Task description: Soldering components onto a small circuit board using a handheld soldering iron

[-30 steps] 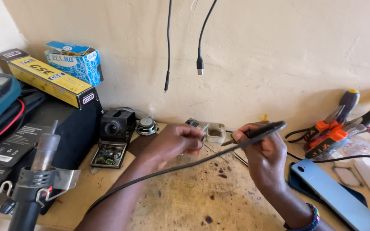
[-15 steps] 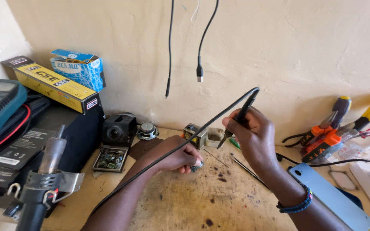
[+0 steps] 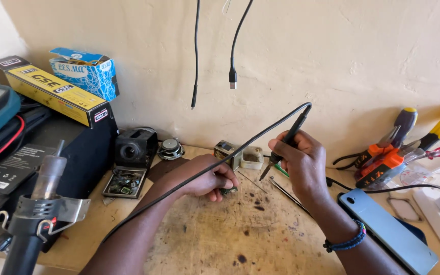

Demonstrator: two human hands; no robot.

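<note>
**Guide:** Lowered a little since half a second ago, your right hand (image 3: pixel 301 163) has tipped the soldering iron (image 3: pixel 284 142) so its point now aims down toward your left hand (image 3: pixel 207 178), which has barely shifted on the bench.

**Listener:** What does each hand have?

**Guide:** Your right fingers are clamped round the iron's black handle like a pen; its cable (image 3: pixel 189 178) runs back over your left forearm. Your left hand is curled shut, pinching a small green circuit board (image 3: pixel 227 191) flat against the stained wooden bench (image 3: pixel 220 239). Only the board's edge shows, so I cannot tell its detail.

**Listener:** So the tip is closing in?

**Guide:** Near the board, not touching. Farther back, a small metal part (image 3: pixel 226 150) sits by the wall.
</note>
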